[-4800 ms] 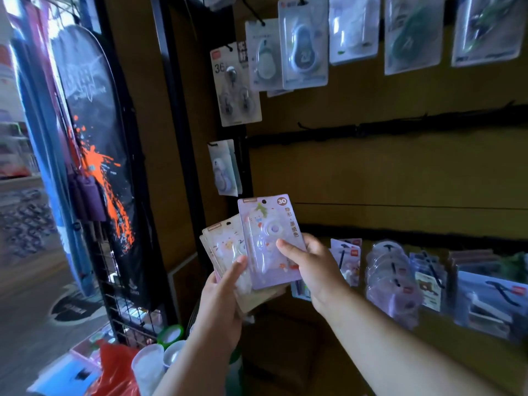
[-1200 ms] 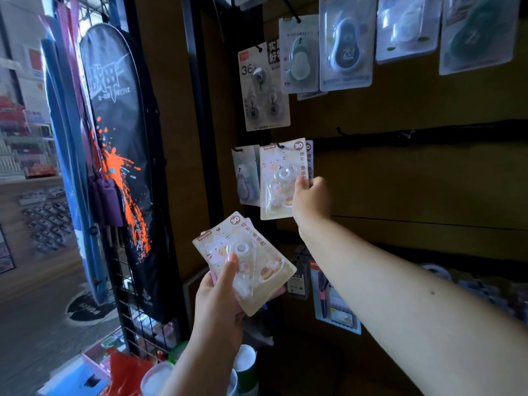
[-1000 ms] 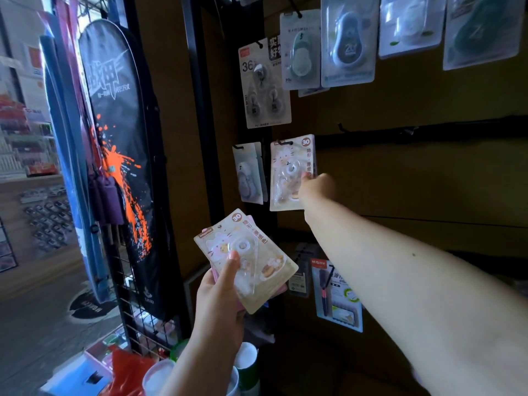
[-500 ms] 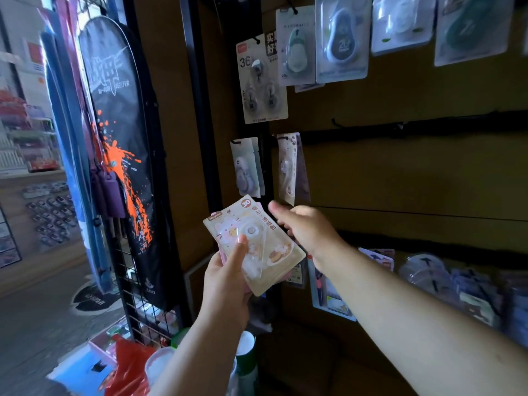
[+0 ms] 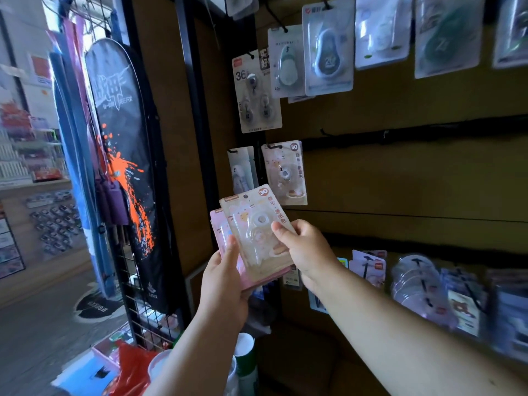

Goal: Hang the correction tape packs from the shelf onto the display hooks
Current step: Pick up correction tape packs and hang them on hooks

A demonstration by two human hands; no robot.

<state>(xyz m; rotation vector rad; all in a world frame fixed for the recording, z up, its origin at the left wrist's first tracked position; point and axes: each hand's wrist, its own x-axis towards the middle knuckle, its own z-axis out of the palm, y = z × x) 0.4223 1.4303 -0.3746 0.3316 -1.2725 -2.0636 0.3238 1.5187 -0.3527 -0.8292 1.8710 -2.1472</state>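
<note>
While left hand (image 5: 225, 284) holds, right hand (image 5: 307, 247) seemingly pinches top pack (image 5: 254, 232).

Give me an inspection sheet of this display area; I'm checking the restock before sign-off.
Surface: brown display wall with a dark hook rail.
Job's things: beige top pack on a fanned stack of pink packs in hand; one matching pack hung on a hook above.
Clutter: cups and a red bag on the floor below.
Grip: left hand holds the stack, thumb on front; right hand pinches the top pack.
Cables: nothing seen.
Surroundings: other carded tape packs hung higher, more stock on lower hooks, black racket bag on a wire grid at left.
</note>
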